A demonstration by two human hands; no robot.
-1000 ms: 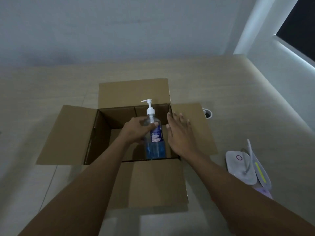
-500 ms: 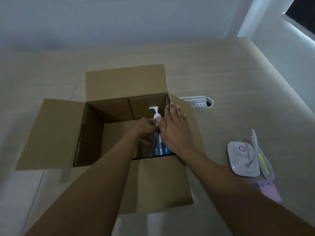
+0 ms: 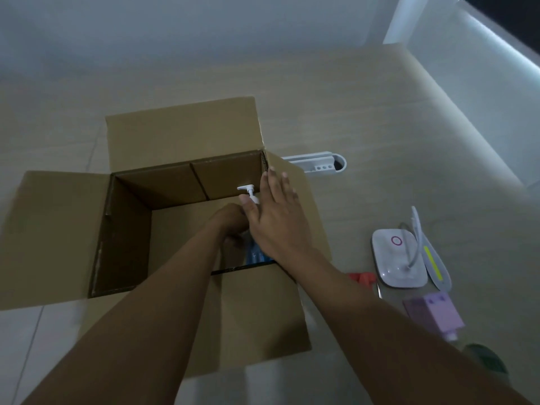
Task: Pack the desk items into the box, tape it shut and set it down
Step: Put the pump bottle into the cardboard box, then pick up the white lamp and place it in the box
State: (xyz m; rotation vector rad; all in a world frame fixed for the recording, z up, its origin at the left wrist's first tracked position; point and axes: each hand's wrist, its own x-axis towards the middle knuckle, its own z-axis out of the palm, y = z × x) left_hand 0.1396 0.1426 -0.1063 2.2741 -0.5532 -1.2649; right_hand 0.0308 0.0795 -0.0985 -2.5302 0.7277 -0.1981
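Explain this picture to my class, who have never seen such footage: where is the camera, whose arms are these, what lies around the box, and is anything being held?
The camera sits on a person's head, looking down at their own bare arms. The left hand is lowered into the open brown cardboard box, gripping a clear pump bottle of blue liquid. The right hand rests open on the box's right flap, holding nothing. On the pale surface to the right lie a white desk lamp with a bent neck, a white plastic holder, a lilac block and something small and red.

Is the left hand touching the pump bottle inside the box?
Touching: the head view shows the left hand wrapped around the pump bottle below its white pump.
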